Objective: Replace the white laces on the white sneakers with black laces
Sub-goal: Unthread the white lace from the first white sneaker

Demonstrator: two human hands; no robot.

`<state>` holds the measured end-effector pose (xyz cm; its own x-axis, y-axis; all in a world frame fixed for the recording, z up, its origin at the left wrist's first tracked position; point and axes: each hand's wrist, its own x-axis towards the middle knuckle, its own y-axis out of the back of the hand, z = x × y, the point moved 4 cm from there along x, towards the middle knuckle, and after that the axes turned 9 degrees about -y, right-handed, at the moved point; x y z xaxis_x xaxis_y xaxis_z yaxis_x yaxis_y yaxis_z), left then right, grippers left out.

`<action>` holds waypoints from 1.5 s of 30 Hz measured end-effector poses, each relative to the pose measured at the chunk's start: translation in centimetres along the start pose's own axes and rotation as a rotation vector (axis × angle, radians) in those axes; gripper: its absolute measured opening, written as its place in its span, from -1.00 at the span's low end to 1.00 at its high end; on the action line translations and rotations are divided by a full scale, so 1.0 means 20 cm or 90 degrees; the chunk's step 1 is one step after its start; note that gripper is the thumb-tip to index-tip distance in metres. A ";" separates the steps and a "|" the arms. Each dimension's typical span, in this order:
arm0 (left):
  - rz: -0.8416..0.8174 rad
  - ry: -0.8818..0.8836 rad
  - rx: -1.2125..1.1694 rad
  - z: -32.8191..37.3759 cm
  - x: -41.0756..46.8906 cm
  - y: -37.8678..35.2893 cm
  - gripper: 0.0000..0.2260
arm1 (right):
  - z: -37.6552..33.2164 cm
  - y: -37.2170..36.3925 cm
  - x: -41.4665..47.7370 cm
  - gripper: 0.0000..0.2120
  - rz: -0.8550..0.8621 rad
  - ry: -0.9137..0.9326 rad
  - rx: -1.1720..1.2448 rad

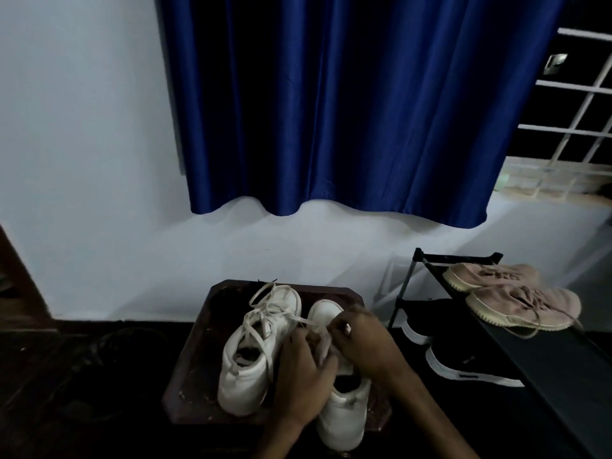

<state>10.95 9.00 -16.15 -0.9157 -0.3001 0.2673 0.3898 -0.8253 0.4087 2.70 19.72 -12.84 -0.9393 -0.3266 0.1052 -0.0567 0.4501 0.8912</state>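
Note:
Two white sneakers stand side by side on a dark brown stool (198, 356). The left sneaker (251, 359) has its white lace (265, 309) loosened and trailing over the toe. The right sneaker (344, 409) lies under both my hands. My left hand (301, 369) rests curled over its tongue and grips the lace area. My right hand (361, 339) pinches a white lace strand near the upper eyelets. A thin black lace end (268, 281) peeks out at the stool's far edge.
A black shoe rack (530, 356) stands to the right with pink sneakers (516, 299) on top and black sneakers (470, 366) below. A blue curtain (347, 111) hangs on the white wall ahead. Dark floor lies on the left.

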 end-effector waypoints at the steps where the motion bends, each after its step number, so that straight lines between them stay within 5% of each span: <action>1: 0.020 0.003 -0.056 0.00 -0.01 -0.02 -0.62 | 0.01 0.01 0.00 -0.81 0.009 0.005 -0.014; 8: 0.165 -0.007 -0.296 -0.08 -0.08 -0.08 -0.75 | 0.02 -0.05 -0.03 -0.87 0.047 0.022 0.002; 11: 0.190 -0.032 -0.302 -0.10 -0.08 -0.11 -0.77 | 0.06 0.01 -0.07 -0.70 0.189 -0.077 0.200; 14: 0.184 -0.062 -0.281 -0.11 -0.07 -0.11 -0.73 | 0.05 0.07 -0.10 -0.91 0.303 -0.041 0.156; 19: 0.196 -0.080 -0.266 -0.12 -0.08 -0.11 -0.74 | -0.04 0.02 -0.07 -0.68 0.090 0.012 -0.200; 22: 0.218 -0.094 -0.251 -0.12 -0.09 -0.11 -0.74 | -0.05 -0.01 -0.05 -0.70 -0.014 -0.005 -0.269; 27: 0.252 -0.120 -0.212 -0.13 -0.11 -0.10 -0.80 | -0.05 0.11 -0.04 -0.93 0.059 0.026 -0.099; 30: 0.259 -0.129 -0.205 -0.13 -0.09 -0.10 -0.83 | 0.01 0.39 0.00 -0.79 0.242 -0.061 0.150; 32: 0.261 -0.141 -0.197 -0.13 -0.09 -0.10 -0.84 | 0.02 0.48 0.02 -0.83 0.259 -0.072 0.001; 34: 0.261 -0.152 -0.200 -0.14 -0.10 -0.10 -0.85 | -0.01 0.41 0.02 -0.92 0.146 -0.064 -0.200; 35: 0.260 -0.155 -0.203 -0.13 -0.10 -0.10 -0.85 | -0.02 0.36 0.02 -0.78 0.092 -0.062 -0.238; 37: 0.257 -0.153 -0.207 -0.13 -0.10 -0.11 -0.83 | -0.06 0.27 0.01 -0.67 0.031 -0.007 -0.248; 40: 0.258 -0.152 -0.196 -0.13 -0.11 -0.12 -0.81 | -0.12 0.14 0.03 -0.77 -0.055 0.056 -0.241; 45: 0.259 -0.157 -0.188 -0.13 -0.11 -0.11 -0.83 | -0.11 0.05 0.02 -0.87 -0.012 0.015 -0.255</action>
<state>11.88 10.16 -19.98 -0.6332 -0.5307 0.5633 0.6304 -0.7760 -0.0224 2.97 18.28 -10.91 -0.9313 -0.3521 0.0931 0.0670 0.0855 0.9941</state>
